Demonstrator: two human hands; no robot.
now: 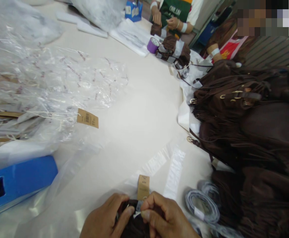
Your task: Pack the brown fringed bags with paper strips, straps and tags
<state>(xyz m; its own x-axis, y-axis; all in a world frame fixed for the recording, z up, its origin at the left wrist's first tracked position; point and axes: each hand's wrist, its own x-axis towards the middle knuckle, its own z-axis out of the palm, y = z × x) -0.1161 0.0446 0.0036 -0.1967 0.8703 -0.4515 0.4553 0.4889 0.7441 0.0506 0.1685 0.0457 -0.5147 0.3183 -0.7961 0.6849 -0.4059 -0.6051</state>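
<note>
"So, what is held closest to the camera?"

"A dark brown item (135,228) is held at the bottom edge, between the two hands; its lower part is cut off by the frame. It is gripped by the left hand (107,216), with the thumb and the fingers closed on its upper edge."

"And how is the right hand (167,216) set?"

"Its thumb and forefinger are pressed together over the item, by the near end of a brown tag (143,187). What is pinched there is too small and too covered to be told."

"What is laid around them?"

"Clear strips (175,168) are laid flat just beyond the tag. To the right, coiled grey straps (201,205) are set beside the heap. To the left, a blue holder (32,173) is placed among clear plastic."

"And farther up the table (144,99)?"

"Dark brown bags (265,122) are heaped along the right, their gold-coloured buckles exposed. On the left, clear printed bags (60,71) are spread, and a second tag (88,118), tied with white string, is seen at their near edge."

"At the far end?"

"A purple tape roll (153,45) is stood beside a banded brown bundle (185,53). Beyond it, a brown piece is handled by a co-worker (175,10) in a green apron."
</note>
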